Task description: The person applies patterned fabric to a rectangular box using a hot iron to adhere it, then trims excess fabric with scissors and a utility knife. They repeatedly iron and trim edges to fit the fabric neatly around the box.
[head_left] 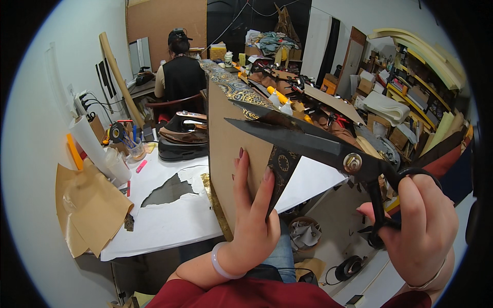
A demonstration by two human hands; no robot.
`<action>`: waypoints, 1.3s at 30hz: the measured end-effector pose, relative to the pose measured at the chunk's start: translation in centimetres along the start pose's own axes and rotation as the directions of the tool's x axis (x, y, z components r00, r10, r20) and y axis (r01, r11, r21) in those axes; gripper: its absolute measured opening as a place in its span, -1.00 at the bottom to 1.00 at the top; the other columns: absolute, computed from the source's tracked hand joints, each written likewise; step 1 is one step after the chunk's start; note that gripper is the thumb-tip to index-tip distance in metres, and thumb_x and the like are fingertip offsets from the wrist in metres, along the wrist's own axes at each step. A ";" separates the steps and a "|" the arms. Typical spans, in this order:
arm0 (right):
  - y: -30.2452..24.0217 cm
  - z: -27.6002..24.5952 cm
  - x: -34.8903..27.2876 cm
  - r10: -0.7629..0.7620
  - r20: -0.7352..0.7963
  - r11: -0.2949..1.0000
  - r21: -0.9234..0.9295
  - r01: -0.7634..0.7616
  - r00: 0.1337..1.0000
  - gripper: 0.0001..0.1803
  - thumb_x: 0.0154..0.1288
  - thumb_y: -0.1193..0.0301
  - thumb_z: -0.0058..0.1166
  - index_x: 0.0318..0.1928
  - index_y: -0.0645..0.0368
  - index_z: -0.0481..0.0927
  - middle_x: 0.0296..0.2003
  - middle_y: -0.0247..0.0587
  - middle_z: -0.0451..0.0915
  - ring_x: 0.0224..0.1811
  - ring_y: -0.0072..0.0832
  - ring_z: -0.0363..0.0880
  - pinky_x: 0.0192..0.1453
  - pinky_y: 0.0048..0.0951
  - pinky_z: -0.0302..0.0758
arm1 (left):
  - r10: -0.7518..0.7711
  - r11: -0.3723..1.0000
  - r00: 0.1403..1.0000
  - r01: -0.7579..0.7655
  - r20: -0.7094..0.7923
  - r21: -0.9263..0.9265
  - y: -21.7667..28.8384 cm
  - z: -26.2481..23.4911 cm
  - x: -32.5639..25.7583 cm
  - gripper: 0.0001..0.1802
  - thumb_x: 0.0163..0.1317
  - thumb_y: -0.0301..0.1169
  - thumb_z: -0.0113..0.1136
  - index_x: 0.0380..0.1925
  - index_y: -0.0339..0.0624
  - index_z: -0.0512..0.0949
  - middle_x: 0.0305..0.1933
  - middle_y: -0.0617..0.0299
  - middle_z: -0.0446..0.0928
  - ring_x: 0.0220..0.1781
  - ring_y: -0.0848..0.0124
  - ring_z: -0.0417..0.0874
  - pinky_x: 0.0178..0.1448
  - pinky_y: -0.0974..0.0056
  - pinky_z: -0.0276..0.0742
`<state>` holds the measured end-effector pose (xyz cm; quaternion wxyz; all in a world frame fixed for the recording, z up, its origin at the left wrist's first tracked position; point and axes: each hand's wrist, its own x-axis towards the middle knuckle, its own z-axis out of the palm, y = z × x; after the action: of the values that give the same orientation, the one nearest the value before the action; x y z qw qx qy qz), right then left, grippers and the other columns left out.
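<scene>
A long strip of stiff brown board backed with black-and-gold patterned fabric stands on edge in front of the person, running away toward the far end of the room. Its near end is raised above the white bench. The left hand is clamped on that near end, thumb on the patterned side and fingers flat against the brown face, with a pale bangle at the wrist.

Large black scissors come in from the right with their blades parted, straddling the strip's upper edge just above the left hand. The right hand is closed through the scissor loops, thumb in the upper one. The two hands sit well apart, with the strip and the blades between them.

To cut well here, I judge the strip should be held taut and steady, the left fingertips kept clear below the blade line, and the material fed deep into the blades near the pivot, where stiff board shears cleanly instead of folding.

Further out, crumpled brown paper lies at the bench's left edge, and a seated person works at the far end with their back turned.
</scene>
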<state>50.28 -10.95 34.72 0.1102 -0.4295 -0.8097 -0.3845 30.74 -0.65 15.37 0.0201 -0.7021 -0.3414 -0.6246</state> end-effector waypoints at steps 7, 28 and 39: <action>0.1 0.2 -0.2 0.011 -0.031 0.999 -0.033 -0.012 0.999 -0.33 -0.09 0.60 0.56 0.07 0.33 0.50 -0.22 0.02 0.58 -0.38 -0.13 0.60 -0.35 -0.28 0.50 | 0.009 1.000 1.000 -0.009 -0.002 0.002 0.0 0.1 0.1 0.00 0.03 -0.82 -0.12 0.60 -0.21 0.05 0.67 -0.34 -0.09 0.68 -0.35 -0.01 0.65 -0.22 -0.02; -2.0 12.7 10.4 0.086 -0.373 0.203 0.914 0.351 0.924 -0.44 0.12 0.45 0.59 0.00 0.28 0.47 -0.21 -0.09 0.74 -0.15 -0.57 0.73 -0.09 -0.55 0.63 | -0.018 0.992 1.000 0.015 -0.020 -0.129 -1.8 -2.2 -1.3 -0.05 0.00 -0.83 -0.02 0.53 -0.15 0.24 0.66 -0.24 0.00 0.68 -0.29 0.04 0.66 -0.18 0.00; -3.9 11.7 11.0 0.062 -0.539 0.451 0.766 0.458 0.840 -0.40 0.01 0.33 0.69 -0.12 0.27 0.49 -0.44 -0.32 0.61 -0.43 -0.69 0.55 -0.32 -0.63 0.53 | 0.214 0.943 0.918 -0.283 -0.335 -0.174 -1.3 -10.8 3.3 0.08 0.37 0.24 0.08 0.60 -0.35 0.03 0.64 -0.27 0.07 0.68 -0.10 0.11 0.69 -0.16 -0.04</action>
<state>42.36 2.86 30.31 0.4680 -0.0962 -0.8782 -0.0229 20.72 -3.09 20.14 0.0758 -0.6303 -0.1706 -0.7536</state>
